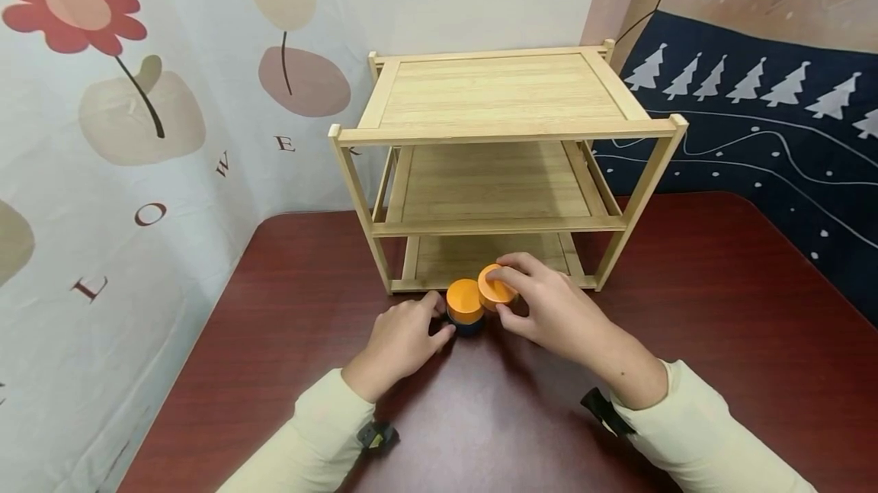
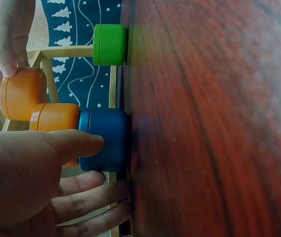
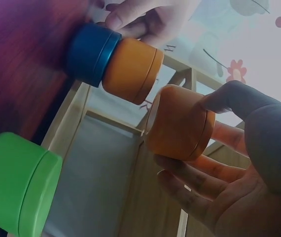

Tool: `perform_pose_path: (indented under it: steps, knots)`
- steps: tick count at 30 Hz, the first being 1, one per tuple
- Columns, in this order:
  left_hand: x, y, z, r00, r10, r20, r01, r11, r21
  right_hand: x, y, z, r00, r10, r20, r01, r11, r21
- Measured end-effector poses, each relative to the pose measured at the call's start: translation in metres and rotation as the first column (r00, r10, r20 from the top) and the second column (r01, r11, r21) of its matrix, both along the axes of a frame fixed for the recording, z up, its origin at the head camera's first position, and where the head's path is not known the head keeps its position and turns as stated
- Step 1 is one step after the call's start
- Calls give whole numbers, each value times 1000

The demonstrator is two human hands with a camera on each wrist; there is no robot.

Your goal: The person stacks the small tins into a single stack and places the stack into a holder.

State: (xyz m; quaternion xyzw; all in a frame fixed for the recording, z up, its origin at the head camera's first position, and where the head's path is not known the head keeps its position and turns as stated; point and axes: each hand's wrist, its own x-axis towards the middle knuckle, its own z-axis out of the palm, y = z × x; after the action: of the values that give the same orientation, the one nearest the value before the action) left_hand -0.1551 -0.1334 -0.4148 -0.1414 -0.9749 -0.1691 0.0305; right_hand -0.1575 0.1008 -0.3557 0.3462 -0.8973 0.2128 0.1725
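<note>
A dark blue jar [image 1: 469,325] stands on the table in front of the wooden rack, and an orange jar [image 1: 464,299] is stacked on its lid. My left hand [image 1: 406,331] holds the blue jar low on its left side, thumb [image 2: 88,142] against its wall. With thumb and fingers my right hand [image 1: 549,302] grips a second orange jar [image 3: 180,122] by its sides, off the table. That jar is beside and slightly above the stacked one, to its right. A green jar [image 2: 111,45] stands on the table farther right; in the head view it is hidden.
Close behind the jars stands a three-tier wooden rack [image 1: 507,129] with slim posts and rails. The dark red table [image 1: 288,302] extends to both sides. A flower-printed cloth [image 1: 213,36] hangs at the left, and a navy tree-printed one [image 1: 741,135] at the right.
</note>
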Motion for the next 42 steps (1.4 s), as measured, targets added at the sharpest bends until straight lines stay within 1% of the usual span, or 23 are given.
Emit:
perform_pose_path:
  steps: [7,14,21,27,42]
  knots:
    - [0,-1,-1,1000,-6,1,6,1000,3,-2,-4,0,1000,12,-7,-12,1000,-14]
    - [1,-2,-1,1000,-10,9,9,1000,9,-4,-10,1,1000,26,-5,-26,1000,-9]
    - [1,-2,-1,1000,-10,15,10,1000,9,-5,-16,0,998,57,-2,-57,998,-34]
    - [0,-2,-2,1000,-13,10,13,1000,4,-6,-20,-1,998,69,-9,-69,997,-40]
    - [0,-1,0,1000,-13,17,13,1000,-7,-9,-29,-3,996,85,-15,-85,996,-40]
